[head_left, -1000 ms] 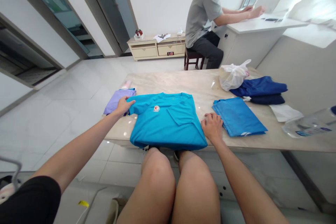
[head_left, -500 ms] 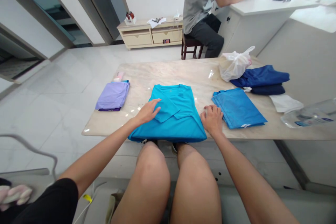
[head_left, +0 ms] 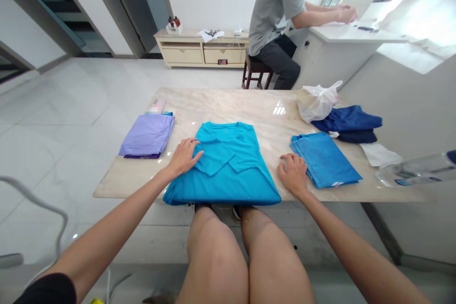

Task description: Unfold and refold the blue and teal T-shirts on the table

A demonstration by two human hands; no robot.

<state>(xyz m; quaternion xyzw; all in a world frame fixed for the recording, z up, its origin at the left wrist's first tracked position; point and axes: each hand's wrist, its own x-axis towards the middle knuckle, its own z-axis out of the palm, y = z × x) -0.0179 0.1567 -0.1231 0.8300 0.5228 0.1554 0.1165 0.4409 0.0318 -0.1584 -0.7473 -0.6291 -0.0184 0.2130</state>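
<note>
A turquoise shirt (head_left: 221, 183) lies on the table in front of me, its neckline at the far side and its sleeves folded inward across the front. The lower part reaches the table's near edge. My left hand (head_left: 184, 156) is open, fingers outstretched at the shirt's left edge by the folded sleeve. On the bare tabletop to the shirt's right rests my right hand (head_left: 294, 172), open, with fingers slightly bent and apart. It holds nothing and is close to a folded blue garment (head_left: 326, 159).
Folded purple clothes (head_left: 147, 135) lie at the left of the marble-patterned table (head_left: 228, 99). At the right are a white plastic bag (head_left: 317, 102), dark blue clothes (head_left: 351, 118), white paper (head_left: 380, 154) and a clear bottle (head_left: 416, 171). Beyond, a person (head_left: 274, 14) sits at a white counter.
My left hand has moved left, from over the sleeve to the shirt's edge. My right hand has shifted slightly away from the shirt. The camera view has tilted a little.
</note>
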